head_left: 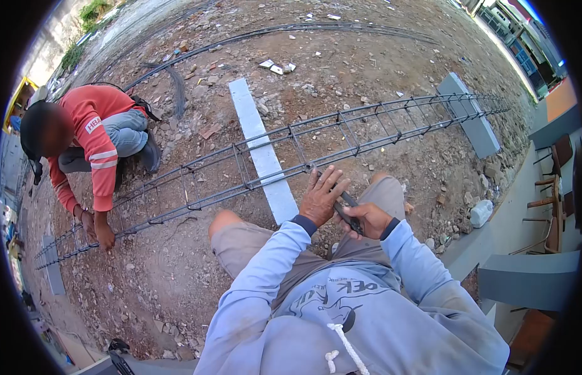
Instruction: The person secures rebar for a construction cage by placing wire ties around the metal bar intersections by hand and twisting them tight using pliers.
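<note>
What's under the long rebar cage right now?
Beneath the rebar cage lie a middle board, a far-right board, a far-left board and stony ground. The strips directly behind its bars and the boards' undersides are hidden.

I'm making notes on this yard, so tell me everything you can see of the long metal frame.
The long metal frame looks like dark steel: lengthwise rods joined by crosswise loops, apparently tied at the crossings. It lies diagonally across the view, lower left to upper right, resting on pale planks above the dirt. A co-worker's hands are at its lower-left part. The wearer's left hand is near its middle; contact there is unclear.
</note>
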`<state>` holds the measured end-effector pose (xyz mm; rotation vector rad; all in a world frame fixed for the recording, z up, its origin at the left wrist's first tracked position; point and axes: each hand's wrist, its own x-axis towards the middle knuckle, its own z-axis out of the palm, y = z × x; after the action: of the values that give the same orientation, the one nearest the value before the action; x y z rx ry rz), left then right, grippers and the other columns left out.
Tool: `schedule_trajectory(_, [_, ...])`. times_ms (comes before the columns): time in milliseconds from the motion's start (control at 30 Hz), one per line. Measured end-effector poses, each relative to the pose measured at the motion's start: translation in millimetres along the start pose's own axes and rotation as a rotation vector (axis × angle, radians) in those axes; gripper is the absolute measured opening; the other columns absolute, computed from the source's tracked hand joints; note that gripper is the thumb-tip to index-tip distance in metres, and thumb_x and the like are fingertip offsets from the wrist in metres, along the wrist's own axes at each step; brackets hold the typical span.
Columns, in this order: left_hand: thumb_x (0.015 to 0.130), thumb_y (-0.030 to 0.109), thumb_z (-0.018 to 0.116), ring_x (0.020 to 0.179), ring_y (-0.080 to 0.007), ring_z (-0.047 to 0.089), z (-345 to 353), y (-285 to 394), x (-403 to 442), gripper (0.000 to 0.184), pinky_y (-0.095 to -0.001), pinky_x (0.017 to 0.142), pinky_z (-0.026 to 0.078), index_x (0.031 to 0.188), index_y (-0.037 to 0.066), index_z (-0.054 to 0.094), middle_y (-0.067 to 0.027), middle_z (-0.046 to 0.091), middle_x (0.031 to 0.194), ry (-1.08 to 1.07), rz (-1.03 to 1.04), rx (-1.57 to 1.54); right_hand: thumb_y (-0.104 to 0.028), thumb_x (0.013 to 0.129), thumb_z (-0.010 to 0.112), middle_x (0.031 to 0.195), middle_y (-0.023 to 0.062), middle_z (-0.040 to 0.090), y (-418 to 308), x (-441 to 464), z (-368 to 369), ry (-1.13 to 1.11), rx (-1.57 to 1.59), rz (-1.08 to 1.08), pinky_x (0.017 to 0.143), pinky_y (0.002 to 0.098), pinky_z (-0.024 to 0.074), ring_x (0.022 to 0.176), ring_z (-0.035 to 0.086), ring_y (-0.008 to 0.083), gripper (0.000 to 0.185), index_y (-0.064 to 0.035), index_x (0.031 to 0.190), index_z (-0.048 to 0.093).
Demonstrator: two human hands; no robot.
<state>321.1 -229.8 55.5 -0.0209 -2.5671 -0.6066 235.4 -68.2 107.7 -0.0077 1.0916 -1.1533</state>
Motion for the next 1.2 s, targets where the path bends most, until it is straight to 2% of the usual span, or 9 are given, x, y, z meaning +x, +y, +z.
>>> schedule_trajectory(167, [0.061, 0.007, 0.067, 0.11, -0.0268, 0.05, -7.0, -9.6, 22.7, 0.038, -0.0498, 0.106, 0.029, 0.097, 0.013, 0.056, -0.0062, 0.055, 0.101, -0.185, 0.081, -0.055, -0.044, 0.09, 0.048, 0.074, 0.0129, 0.06, -13.1, -6.1, -8.5, -0.1, -0.034, 0.102, 0.054, 0.0337, 0.0496, 0.063, 0.062, 0.0234, 0.05, 0.0043, 0.101, 0.055])
schedule_trajectory(267, [0.063, 0.008, 0.064, 0.098, -0.0271, 0.057, -12.5, -10.1, 36.4, 0.026, -0.0478, 0.101, 0.034, 0.088, 0.011, 0.058, -0.0076, 0.059, 0.092, -0.295, 0.099, -0.051, -0.046, 0.083, 0.057, 0.079, 0.0181, 0.061, -24.3, -18.7, 21.8, 0.665, -1.379, -0.24, 0.064, 0.0406, 0.0517, 0.067, 0.063, 0.0302, 0.055, 0.0065, 0.102, 0.053])
schedule_trajectory(333, [0.064, 0.01, 0.064, 0.091, -0.0276, 0.06, -7.4, -9.9, 49.2, 0.019, -0.0465, 0.098, 0.037, 0.083, 0.011, 0.06, -0.0082, 0.061, 0.087, -0.467, 0.065, -0.014, -0.043, 0.078, 0.062, 0.083, 0.0207, 0.061, -14.2, -23.9, 38.8, 0.834, -1.557, -0.405, 0.069, 0.0441, 0.051, 0.072, 0.063, 0.0349, 0.056, 0.0063, 0.102, 0.053])
schedule_trajectory(533, [0.065, 0.012, 0.063, 0.098, -0.0298, 0.06, 2.5, -12.1, 70.3, 0.029, -0.0534, 0.101, 0.031, 0.093, 0.017, 0.067, -0.0107, 0.065, 0.099, -0.979, 0.023, 0.141, -0.03, 0.078, 0.062, 0.091, 0.0256, 0.062, 14.8, 20.4, 15.1, 0.929, -1.41, -0.214, 0.076, 0.0493, 0.0488, 0.086, 0.062, 0.0407, 0.04, 0.0028, 0.099, 0.051])
schedule_trajectory(667, [0.066, 0.002, 0.061, 0.126, -0.0289, 0.039, -17.5, -2.1, 33.3, 0.05, -0.0635, 0.104, 0.016, 0.113, 0.017, 0.059, -0.0104, 0.05, 0.126, -0.436, -0.065, 0.048, -0.033, 0.08, 0.061, 0.083, 0.0237, 0.063, 18.9, 28.2, 3.2, 0.767, -1.278, -0.183, 0.073, 0.0486, 0.0487, 0.084, 0.062, 0.0396, 0.036, 0.0022, 0.088, 0.055])
schedule_trajectory(800, [0.072, 0.012, 0.067, 0.122, -0.0297, 0.043, -32.9, 5.0, 4.6, 0.059, -0.045, 0.104, 0.029, 0.126, 0.007, 0.044, -0.0134, 0.051, 0.123, 0.226, -0.449, -0.249, -0.033, 0.083, 0.061, 0.07, 0.0138, 0.062, 12.8, 27.9, 7.5, 0.518, -0.851, -0.022, 0.059, 0.039, 0.0489, 0.065, 0.061, 0.0261, 0.033, -0.0002, 0.082, 0.058])
schedule_trajectory(900, [0.081, 0.024, 0.066, 0.117, -0.0281, 0.048, 7.2, -2.3, -26.6, 0.057, -0.0355, 0.097, 0.039, 0.126, 0.0, 0.041, -0.0164, 0.051, 0.122, 0.374, -1.101, -0.928, -0.031, 0.086, 0.059, 0.065, 0.0075, 0.06, 31.5, 36.1, 10.0, 0.295, -0.333, 0.002, 0.049, 0.0322, 0.0463, 0.055, 0.057, 0.0174, 0.029, -0.0022, 0.084, 0.059])
schedule_trajectory(1033, [0.09, 0.037, 0.056, 0.106, -0.0267, 0.055, 27.9, -3.6, -16.8, 0.055, -0.0367, 0.09, 0.047, 0.127, -0.001, 0.039, -0.0179, 0.054, 0.117, 0.139, -1.194, -1.922, -0.028, 0.089, 0.056, 0.065, 0.0058, 0.058, 41.4, 36.9, 10.2, -0.064, 0.282, 0.052, 0.042, 0.0299, 0.0446, 0.05, 0.056, 0.0163, 0.026, -0.0023, 0.088, 0.06])
schedule_trajectory(1200, [0.091, 0.025, 0.053, 0.072, -0.0228, 0.059, 35.6, 3.7, 1.2, 0.021, -0.042, 0.073, 0.053, 0.094, 0.004, 0.052, -0.0059, 0.057, 0.076, 0.246, -1.038, -2.25, -0.038, 0.082, 0.062, 0.08, 0.0115, 0.061, 7.6, 4.6, 18.5, 0.184, -0.341, 0.017, 0.059, 0.037, 0.0515, 0.072, 0.063, 0.0236, 0.04, -0.0002, 0.093, 0.057])
